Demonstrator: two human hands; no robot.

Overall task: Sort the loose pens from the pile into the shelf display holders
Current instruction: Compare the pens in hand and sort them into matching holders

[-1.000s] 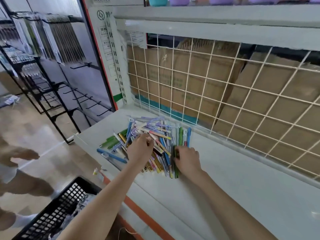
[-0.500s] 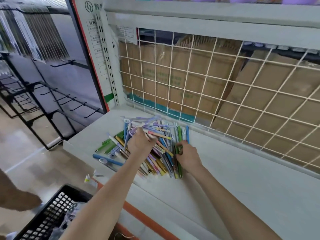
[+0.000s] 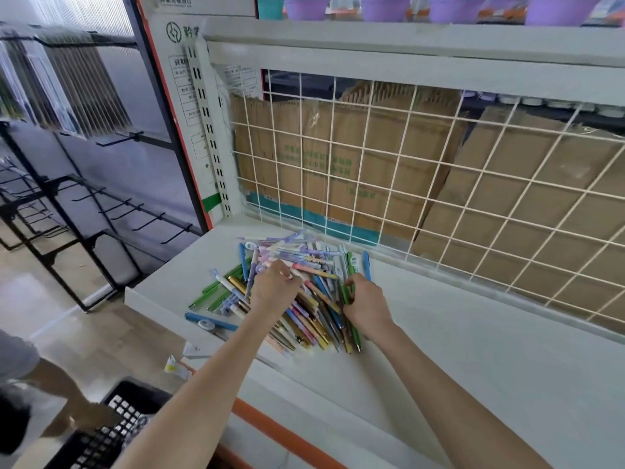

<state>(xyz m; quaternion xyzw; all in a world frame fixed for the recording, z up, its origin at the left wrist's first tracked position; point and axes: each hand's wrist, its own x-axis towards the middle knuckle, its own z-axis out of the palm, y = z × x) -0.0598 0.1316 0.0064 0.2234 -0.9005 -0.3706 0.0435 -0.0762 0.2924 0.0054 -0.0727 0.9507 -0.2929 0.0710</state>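
I'm digging both hands into the pen pile (image 3: 297,289) heaped on the shelf (image 3: 473,350): left hand (image 3: 274,286) curling over mixed pens, right hand (image 3: 367,308) pinching green pens (image 3: 346,294) to separate them by colour, I judge.

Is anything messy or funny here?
Yes. The pens lie in a jumbled heap on the shelf, crossing every way, not in holders. Two scraps of wrapper lie at the shelf's front edge.

left hand (image 3: 274,288): fingers curled, pinching | right hand (image 3: 366,308): fingers curled, gripping
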